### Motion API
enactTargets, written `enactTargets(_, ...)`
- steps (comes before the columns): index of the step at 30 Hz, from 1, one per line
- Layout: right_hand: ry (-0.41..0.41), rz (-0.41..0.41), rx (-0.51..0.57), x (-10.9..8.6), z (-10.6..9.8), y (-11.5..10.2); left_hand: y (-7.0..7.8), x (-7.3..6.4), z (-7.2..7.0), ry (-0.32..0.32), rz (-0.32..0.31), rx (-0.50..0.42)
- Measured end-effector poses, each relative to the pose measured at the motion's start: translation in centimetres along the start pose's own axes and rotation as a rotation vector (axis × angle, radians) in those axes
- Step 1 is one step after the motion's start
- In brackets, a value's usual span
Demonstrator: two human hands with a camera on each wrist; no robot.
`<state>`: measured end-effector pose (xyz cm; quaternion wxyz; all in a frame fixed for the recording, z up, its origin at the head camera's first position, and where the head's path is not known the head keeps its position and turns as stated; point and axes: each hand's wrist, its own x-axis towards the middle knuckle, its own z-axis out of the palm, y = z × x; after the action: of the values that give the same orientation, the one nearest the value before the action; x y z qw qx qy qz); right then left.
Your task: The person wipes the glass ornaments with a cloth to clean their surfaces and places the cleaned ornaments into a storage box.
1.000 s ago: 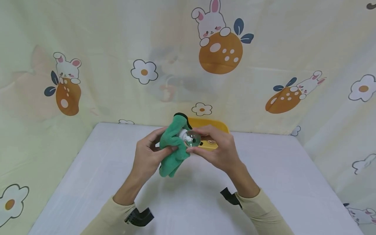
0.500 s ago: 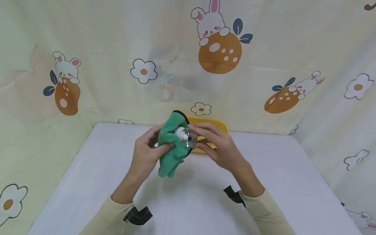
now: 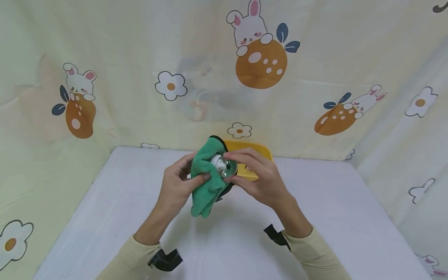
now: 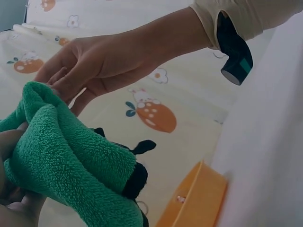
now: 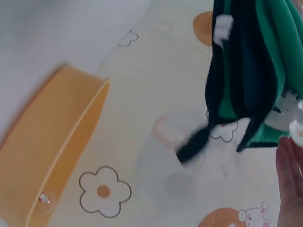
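In the head view my left hand [image 3: 180, 177] grips a bunched green plush cloth [image 3: 206, 190] with black edging, its thumb lying over the front. Against the cloth sits a small clear globe [image 3: 229, 169] with a white figure at its left side and a dark spot. My right hand [image 3: 264, 177] pinches this globe between thumb and fingertips. The left wrist view shows the cloth's [image 4: 71, 156] folds, and there they hide the globe. A black loop dangles from the cloth [image 5: 279, 52] in the right wrist view, near the right hand's fingers [image 5: 288, 172].
Behind the hands, a yellow plastic bin [image 3: 264, 149] stands at the white table's [image 3: 315, 202] far edge. A small clear ball with a red-and-white figure [image 5: 44, 198] shows inside it. A curtain [image 3: 210, 46] printed with rabbits and flowers hangs around the table.
The right hand's fingers open out and shift around the globe, then close on it again. The globe has turned slightly, and the cloth has shifted a little within the left hand.
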<state>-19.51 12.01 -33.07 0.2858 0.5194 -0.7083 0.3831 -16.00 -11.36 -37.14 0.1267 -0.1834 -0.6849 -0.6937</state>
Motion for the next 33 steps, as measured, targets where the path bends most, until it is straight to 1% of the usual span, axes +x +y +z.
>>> enactTargets(3, 0.044, 0.072, -0.03, -0.2, 0.3, -0.3, -0.1, -0.1, 0.1, 0.004, 0.004, 0.009)
enactTargets(6, 0.074, 0.119, -0.06, -0.3, 0.5, -0.5, -0.2, -0.1, 0.0, 0.004, -0.004, 0.023)
enactTargets(11, 0.122, 0.174, -0.1, -0.5, 0.1, -0.3, -0.4, -0.5, -0.5, -0.001, -0.055, 0.037)
enactTargets(16, 0.134, 0.251, -0.12, -0.3, -1.3, 0.4, -0.6, -1.0, -2.0, 0.044, -0.083, 0.063)
enactTargets(20, 0.139, 0.306, -0.088, -0.3, -2.6, 1.4, -0.6, -1.2, -3.7, 0.078, -0.106, 0.09)
enactTargets(26, 0.109, 0.395, -0.052, -0.4, -3.5, 3.0, -1.1, -1.9, -6.0, 0.108, -0.188, 0.115)
enactTargets(30, 0.06, 0.459, 0.012, -0.1, -3.5, 3.5, -1.8, -2.5, -7.3, 0.121, -0.225, 0.118)
enactTargets(33, 0.007, 0.514, 0.067, -0.3, -3.2, 4.6, -2.3, -2.9, -8.1, 0.118, -0.24, 0.133)
